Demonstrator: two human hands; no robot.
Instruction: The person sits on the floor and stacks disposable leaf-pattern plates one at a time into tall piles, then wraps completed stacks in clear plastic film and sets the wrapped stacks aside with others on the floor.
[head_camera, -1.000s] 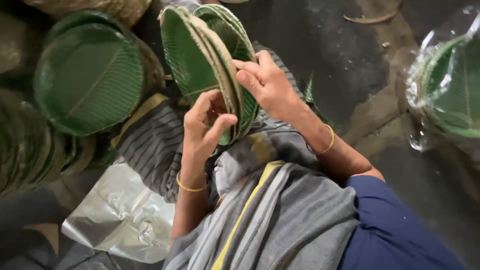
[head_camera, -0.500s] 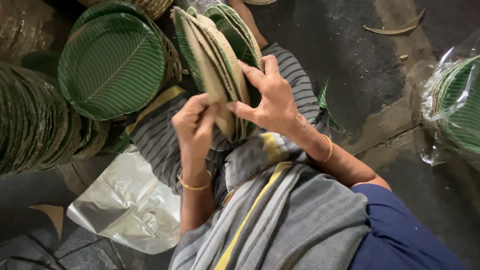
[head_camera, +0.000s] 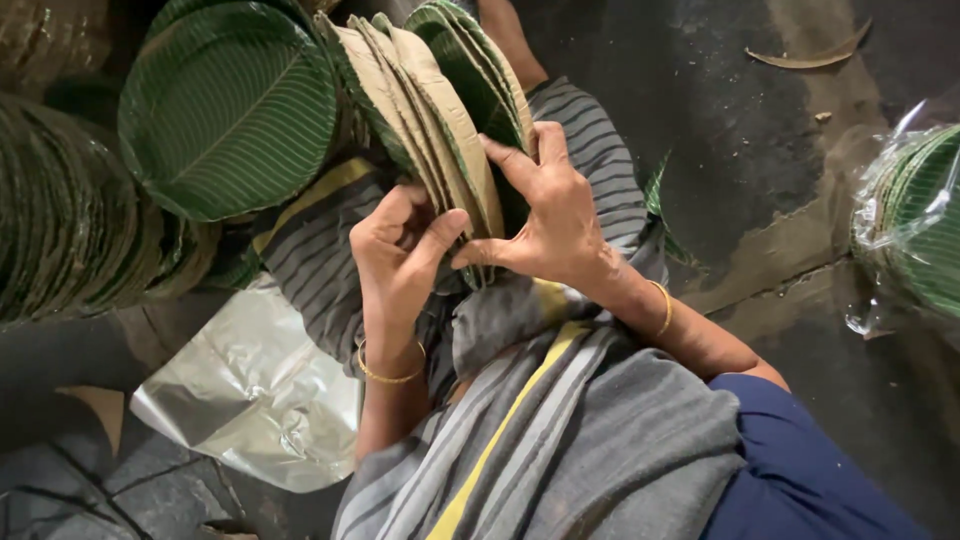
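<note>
I hold a bunch of green leaf plates (head_camera: 440, 110) on edge over my lap, their tan undersides facing left. My left hand (head_camera: 400, 250) grips the lower left edges, thumb pressed between two plates. On the right side my right hand (head_camera: 550, 215) clasps the bunch, fingers spread along the rims. Both wrists wear thin gold bangles. A grey striped cloth with a yellow band (head_camera: 540, 430) covers my lap below the hands.
A stack of round green leaf plates (head_camera: 225, 105) stands at upper left, and a long row of plates on edge (head_camera: 70, 220) lies at far left. A crumpled clear plastic sheet (head_camera: 250, 395) lies on the floor. A plastic-wrapped plate bundle (head_camera: 915, 225) sits at right.
The plate bunch has tilted more to the left and fanned apart. My left thumb has slid between the plates, and my right hand has shifted lower along the rims.
</note>
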